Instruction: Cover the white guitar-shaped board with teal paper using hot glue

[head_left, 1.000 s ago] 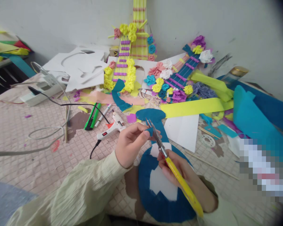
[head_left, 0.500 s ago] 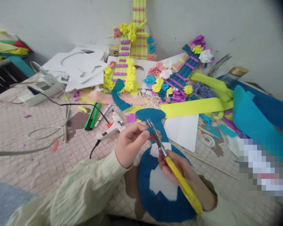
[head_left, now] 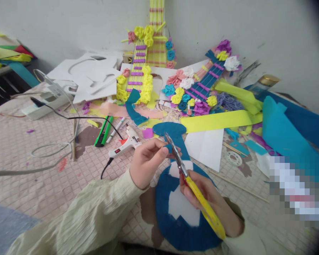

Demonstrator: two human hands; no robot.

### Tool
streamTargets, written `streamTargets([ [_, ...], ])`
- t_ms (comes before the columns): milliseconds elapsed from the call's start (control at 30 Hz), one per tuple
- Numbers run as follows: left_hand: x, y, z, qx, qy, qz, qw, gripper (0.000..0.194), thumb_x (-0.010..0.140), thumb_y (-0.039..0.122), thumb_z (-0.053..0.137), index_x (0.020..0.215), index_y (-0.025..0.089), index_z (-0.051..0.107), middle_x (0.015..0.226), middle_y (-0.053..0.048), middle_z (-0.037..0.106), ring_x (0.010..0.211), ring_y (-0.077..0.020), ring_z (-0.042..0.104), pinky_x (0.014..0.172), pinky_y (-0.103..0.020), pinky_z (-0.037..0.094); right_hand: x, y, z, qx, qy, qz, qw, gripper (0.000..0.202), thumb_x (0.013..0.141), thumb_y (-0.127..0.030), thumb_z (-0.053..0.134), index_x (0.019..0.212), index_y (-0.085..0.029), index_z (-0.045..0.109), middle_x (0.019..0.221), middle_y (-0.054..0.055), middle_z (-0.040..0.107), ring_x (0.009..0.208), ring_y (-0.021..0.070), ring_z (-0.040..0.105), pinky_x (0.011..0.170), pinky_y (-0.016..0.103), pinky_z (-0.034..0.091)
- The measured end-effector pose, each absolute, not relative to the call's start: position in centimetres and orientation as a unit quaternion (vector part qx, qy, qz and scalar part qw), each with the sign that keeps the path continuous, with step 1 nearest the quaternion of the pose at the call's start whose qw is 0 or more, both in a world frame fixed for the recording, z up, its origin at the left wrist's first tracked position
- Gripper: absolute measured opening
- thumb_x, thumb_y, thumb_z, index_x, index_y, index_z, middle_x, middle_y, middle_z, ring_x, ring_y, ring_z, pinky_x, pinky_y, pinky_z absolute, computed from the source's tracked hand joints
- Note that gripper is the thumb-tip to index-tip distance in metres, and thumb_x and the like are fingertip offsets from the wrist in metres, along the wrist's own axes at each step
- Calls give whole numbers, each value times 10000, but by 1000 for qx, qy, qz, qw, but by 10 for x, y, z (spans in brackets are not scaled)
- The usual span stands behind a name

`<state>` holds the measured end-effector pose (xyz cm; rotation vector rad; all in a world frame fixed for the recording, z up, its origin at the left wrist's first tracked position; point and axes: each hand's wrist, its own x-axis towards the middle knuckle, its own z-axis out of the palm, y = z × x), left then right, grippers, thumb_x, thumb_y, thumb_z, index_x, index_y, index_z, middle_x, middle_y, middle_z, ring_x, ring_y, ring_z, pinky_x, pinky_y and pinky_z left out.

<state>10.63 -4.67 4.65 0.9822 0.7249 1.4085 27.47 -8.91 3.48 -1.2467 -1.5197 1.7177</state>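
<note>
My left hand (head_left: 150, 159) pinches a small piece of blue paper (head_left: 169, 148) between thumb and fingers. My right hand (head_left: 199, 187) is wrapped around scissors (head_left: 202, 203) with a yellow outer handle and a bit of red showing near the pivot. Their metal blades lie at the blue piece and look nearly closed, pointing away from me. Below both hands lies a guitar-shaped cutout (head_left: 164, 212) covered in dark blue paper, its round body nearest me and its headstock farther off. White patches show on its body, and my hands hide part of it.
Left of my hands rest a white glue gun (head_left: 124, 145), a green utility knife (head_left: 104, 131) and a power strip (head_left: 49, 102). Decorated paper instruments (head_left: 135, 71) lean at the wall. Yellow crepe paper (head_left: 218, 121), blue paper (head_left: 276, 120) and thin sticks (head_left: 239, 186) lie to the right.
The scissor blades have drawn slightly closer together at the blue piece, and the yellow handle has shifted a little up and left. My left hand is nearly still.
</note>
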Motion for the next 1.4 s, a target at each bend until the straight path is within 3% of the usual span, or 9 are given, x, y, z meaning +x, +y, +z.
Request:
streamTargets([
  [133, 106, -48, 47, 426, 329, 605, 586, 143, 754, 260, 617, 682, 138, 595, 776, -45, 676, 713, -186, 660, 676, -340, 556, 275, -87, 33, -452, -550, 642, 283, 335, 766, -508, 550, 789, -185, 464, 596, -41, 390, 459, 62, 286, 390, 209, 207],
  [300, 109, -52, 46, 525, 377, 549, 529, 123, 759, 233, 607, 686, 147, 655, 903, -80, 665, 809, -189, 638, 731, -303, 519, 273, -80, 36, -453, -532, 607, 378, 390, 711, -588, 556, 749, -206, 486, 609, -17, 460, 461, 89, 376, 422, 244, 313],
  [400, 113, -55, 42, 598, 382, 501, 495, 116, 761, 217, 606, 698, 162, 685, 899, -86, 683, 884, -199, 626, 806, -308, 489, 271, -77, 34, -470, -456, 590, 472, 378, 604, -490, 707, 783, -234, 493, 708, 3, 520, 567, 126, 502, 457, 247, 398],
  [500, 117, -59, 38, 622, 379, 477, 491, 114, 766, 210, 599, 744, 162, 700, 912, -93, 687, 860, -193, 634, 790, -305, 493, 269, -77, 31, -489, -429, 558, 515, 324, 609, -351, 737, 797, -243, 497, 769, 4, 561, 710, 144, 574, 595, 262, 484],
  [700, 121, -62, 36, 658, 394, 482, 425, 89, 749, 194, 602, 707, 147, 664, 808, -87, 655, 739, -165, 615, 692, -283, 490, 269, -82, 27, -492, -463, 529, 512, 220, 694, -259, 677, 825, -233, 503, 751, -12, 588, 668, 109, 568, 615, 230, 476],
  [833, 121, -61, 36, 674, 397, 484, 392, 94, 759, 191, 579, 691, 141, 620, 745, -78, 620, 700, -154, 581, 659, -275, 471, 267, -83, 26, -500, -455, 537, 504, 207, 694, -262, 670, 810, -229, 501, 705, -21, 575, 576, 94, 519, 519, 212, 441],
  [1067, 121, -63, 36, 702, 384, 458, 386, 101, 770, 178, 549, 685, 133, 581, 742, -77, 596, 694, -144, 551, 654, -267, 454, 266, -79, 29, -499, -449, 525, 523, 220, 623, -212, 683, 767, -215, 517, 727, -8, 591, 619, 100, 546, 583, 227, 472],
  [1167, 120, -63, 37, 702, 375, 449, 406, 125, 787, 197, 528, 701, 123, 581, 744, -81, 593, 701, -145, 545, 669, -271, 449, 269, -77, 32, -498, -458, 528, 514, 220, 596, -200, 680, 740, -212, 514, 703, -12, 592, 618, 106, 555, 569, 221, 473],
  [1400, 120, -60, 39, 681, 370, 394, 493, 179, 798, 241, 521, 671, 123, 565, 692, -63, 572, 669, -138, 531, 649, -262, 437, 275, -77, 37, -517, -475, 589, 400, 264, 540, -202, 724, 700, -200, 514, 613, -40, 541, 523, 83, 486, 474, 196, 407],
])
